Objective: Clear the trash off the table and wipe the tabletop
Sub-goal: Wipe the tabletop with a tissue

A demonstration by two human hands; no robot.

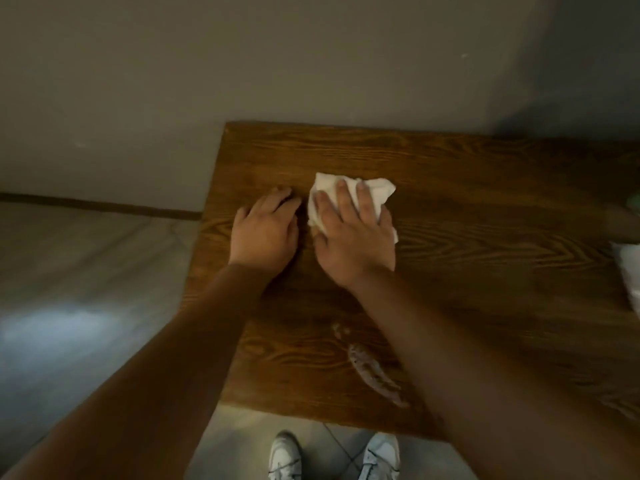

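Observation:
A dark wooden table [467,209] fills the middle and right of the head view. My right hand [353,233] lies flat on a crumpled white paper towel [375,190], pressing it onto the tabletop near the far left part. My left hand [265,230] rests palm down on the bare wood just left of the towel, fingers slightly curled, holding nothing. A pale smear or wet streak [374,374] shows on the wood near the front edge, between my forearms.
A grey wall [242,64] runs right behind the table. The floor [86,289] lies to the left, past the table's left edge. Something white [628,268] and greenish sits at the table's right border, cut off. My white shoes [285,455] stand below the front edge.

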